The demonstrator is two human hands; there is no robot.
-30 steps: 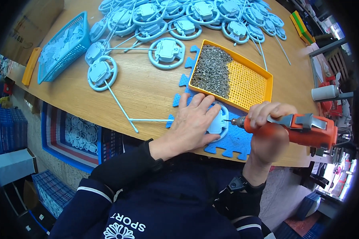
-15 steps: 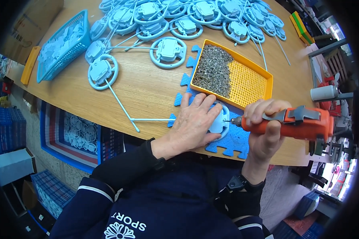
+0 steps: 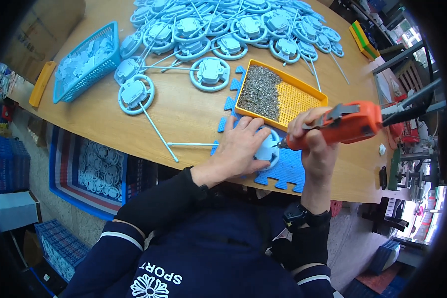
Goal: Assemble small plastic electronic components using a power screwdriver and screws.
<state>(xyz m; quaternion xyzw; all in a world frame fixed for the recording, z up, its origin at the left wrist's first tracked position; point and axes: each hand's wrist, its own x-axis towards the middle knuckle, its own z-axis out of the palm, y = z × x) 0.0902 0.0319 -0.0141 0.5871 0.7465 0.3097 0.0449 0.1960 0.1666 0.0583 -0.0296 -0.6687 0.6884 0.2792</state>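
My left hand [image 3: 233, 151] lies over a light blue plastic wheel-shaped part [image 3: 267, 150], gripping it down on a blue foam mat [image 3: 290, 171]. Its fingers sit at the far edge and its thumb at the near edge, hiding the part's left side. A thin light blue rod [image 3: 191, 144] sticks out to the left from under this hand. My right hand [image 3: 317, 149] is wrapped around an orange electric screwdriver [image 3: 352, 124]. The tool slants, its back end up to the right, its bit at the part's right side. Whether a screw is on the bit cannot be made out.
A yellow tray [image 3: 303, 102] with many small screws [image 3: 259, 92] stands just beyond my hands. Similar wheel-shaped parts [image 3: 211, 74] pile up along the far side. At far left is a blue basket [image 3: 87, 82] of small pieces; below the table edge, a large bin [image 3: 87, 203].
The screwdriver's back end has swung away from me and its bit stays by the part. My left hand keeps its hold. The whole view has shifted slightly.
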